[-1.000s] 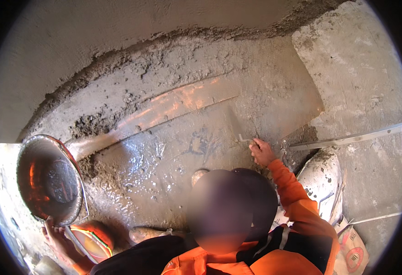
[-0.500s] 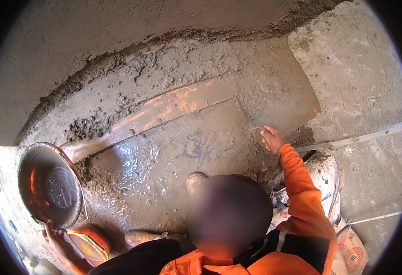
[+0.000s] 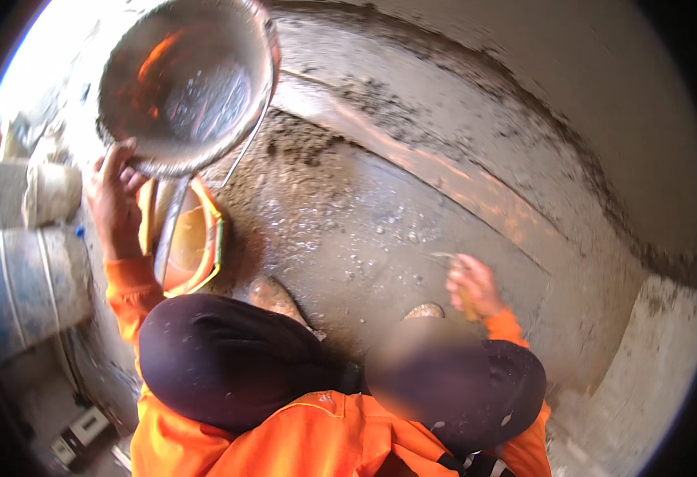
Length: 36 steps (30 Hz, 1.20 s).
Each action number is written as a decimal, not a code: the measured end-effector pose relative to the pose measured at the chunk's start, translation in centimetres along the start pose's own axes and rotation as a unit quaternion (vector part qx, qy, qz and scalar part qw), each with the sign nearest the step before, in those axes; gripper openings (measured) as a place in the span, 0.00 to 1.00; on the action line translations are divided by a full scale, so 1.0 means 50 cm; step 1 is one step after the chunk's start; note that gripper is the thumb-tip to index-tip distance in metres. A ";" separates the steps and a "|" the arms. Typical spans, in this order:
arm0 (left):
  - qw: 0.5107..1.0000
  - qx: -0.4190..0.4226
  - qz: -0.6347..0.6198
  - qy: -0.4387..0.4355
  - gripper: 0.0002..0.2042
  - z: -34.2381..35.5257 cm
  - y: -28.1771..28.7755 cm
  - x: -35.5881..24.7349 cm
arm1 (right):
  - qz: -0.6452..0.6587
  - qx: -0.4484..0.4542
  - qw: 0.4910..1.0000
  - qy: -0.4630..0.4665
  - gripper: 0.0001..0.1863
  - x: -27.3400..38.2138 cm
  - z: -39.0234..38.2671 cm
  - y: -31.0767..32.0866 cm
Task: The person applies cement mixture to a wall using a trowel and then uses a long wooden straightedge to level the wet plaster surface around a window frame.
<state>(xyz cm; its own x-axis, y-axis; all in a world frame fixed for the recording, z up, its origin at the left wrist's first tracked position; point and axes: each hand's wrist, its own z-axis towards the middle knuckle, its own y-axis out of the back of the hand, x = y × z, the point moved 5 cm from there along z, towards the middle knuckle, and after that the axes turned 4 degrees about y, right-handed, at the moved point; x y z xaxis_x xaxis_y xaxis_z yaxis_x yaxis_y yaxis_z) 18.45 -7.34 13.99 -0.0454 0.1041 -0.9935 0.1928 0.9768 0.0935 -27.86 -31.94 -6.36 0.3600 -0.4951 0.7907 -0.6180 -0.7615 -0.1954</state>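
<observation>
My left hand (image 3: 116,195) grips the near rim of a dark metal bucket (image 3: 185,99), which is tipped with its wet interior facing me and its wire handle hanging on the right. Just under it is an orange-and-yellow container (image 3: 189,242) with a flat metal bar (image 3: 169,230) lying across it. My right hand (image 3: 469,282) is closed on a trowel's handle (image 3: 467,306), held low over wet grey mortar (image 3: 372,238). The trowel's blade is blurred and hard to make out. A long, smooth band (image 3: 444,175) runs through the mortar beyond both hands.
At the left stand a blue drum (image 3: 30,290) and pale, dirty containers (image 3: 50,191). A plastered wall (image 3: 587,95) borders the mortar at the upper right, and a rough concrete slab (image 3: 642,350) lies at the right. My knees and muddy boots are below.
The view has swung toward the left, so the bucket now appears higher and larger and the drum has come into sight. My right hand with the trowel is closer to my body.
</observation>
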 end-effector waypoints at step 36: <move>0.988 -0.115 -0.098 -0.001 0.06 -0.065 0.245 -0.060 | -0.537 -0.045 0.767 0.347 0.19 0.180 0.320 -0.279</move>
<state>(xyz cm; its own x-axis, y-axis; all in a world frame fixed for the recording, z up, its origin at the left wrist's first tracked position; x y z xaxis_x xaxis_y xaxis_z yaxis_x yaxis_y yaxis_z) 17.77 4.91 18.31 -0.0589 -0.0925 -0.9940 -0.0479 0.9948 -0.0897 -4.80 -32.48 -5.78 0.2560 0.7643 0.5919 -0.2813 -0.5269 0.8020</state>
